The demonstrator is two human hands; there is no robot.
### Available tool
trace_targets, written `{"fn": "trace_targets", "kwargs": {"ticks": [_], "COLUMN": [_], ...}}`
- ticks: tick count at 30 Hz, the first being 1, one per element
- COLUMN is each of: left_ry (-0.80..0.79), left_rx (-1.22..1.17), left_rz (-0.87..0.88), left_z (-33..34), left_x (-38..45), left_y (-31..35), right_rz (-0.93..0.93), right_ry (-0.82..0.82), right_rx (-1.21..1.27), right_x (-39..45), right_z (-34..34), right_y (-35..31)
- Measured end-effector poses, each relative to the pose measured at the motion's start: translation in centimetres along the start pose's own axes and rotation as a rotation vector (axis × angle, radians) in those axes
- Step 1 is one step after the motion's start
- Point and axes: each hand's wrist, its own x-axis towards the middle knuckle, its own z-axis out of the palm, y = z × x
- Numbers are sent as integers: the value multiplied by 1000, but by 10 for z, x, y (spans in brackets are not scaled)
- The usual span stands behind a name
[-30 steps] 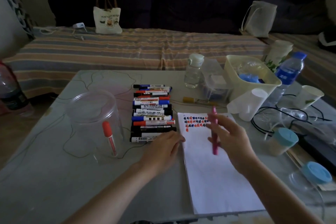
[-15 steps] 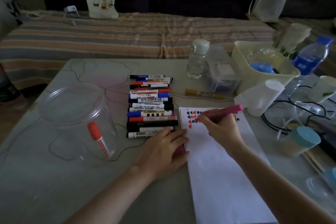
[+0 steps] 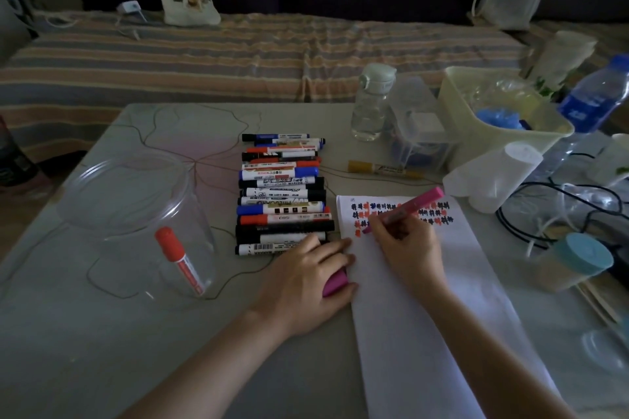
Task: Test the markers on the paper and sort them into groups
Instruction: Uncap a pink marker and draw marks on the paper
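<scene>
Head view: the right hand [image 3: 406, 245] holds a pink marker [image 3: 413, 206] in a writing grip, fingers curled round its lower barrel, the tip down on the paper [image 3: 442, 299] at the left end of the rows of red, blue and black test marks [image 3: 401, 213]. The marker's back end slants up and away to the right, above the marks. The left hand [image 3: 308, 277] lies flat on the table [image 3: 102, 350] just left of the paper's edge, its fingers bent over a pink cap [image 3: 335, 283] that shows under the fingers; its fingertips touch the paper's edge. Just beyond the left hand sits a row of markers [image 3: 282, 194] laid side by side, black, blue and red, the nearest one touching the hand's knuckles. Well to the left, a clear plastic jar [image 3: 136, 214] lies tilted on the table with one red marker [image 3: 178, 258] inside. A yellow marker [image 3: 377, 168] lies apart, beyond the paper, near a clear water bottle [image 3: 371, 102] and a cream basket [image 3: 476, 139].
</scene>
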Motion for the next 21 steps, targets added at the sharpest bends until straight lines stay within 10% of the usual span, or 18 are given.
{"fn": "trace_targets", "kwargs": {"ticks": [21], "left_ry": [4], "left_rx": [-15], "left_rz": [1], "left_z": [1], "left_x": [-2], "left_y": [-1], "right_rz": [-42], "right_ry": [33], "right_rx": [-79], "right_x": [-1], "right_z": [3], "right_y": [3]}}
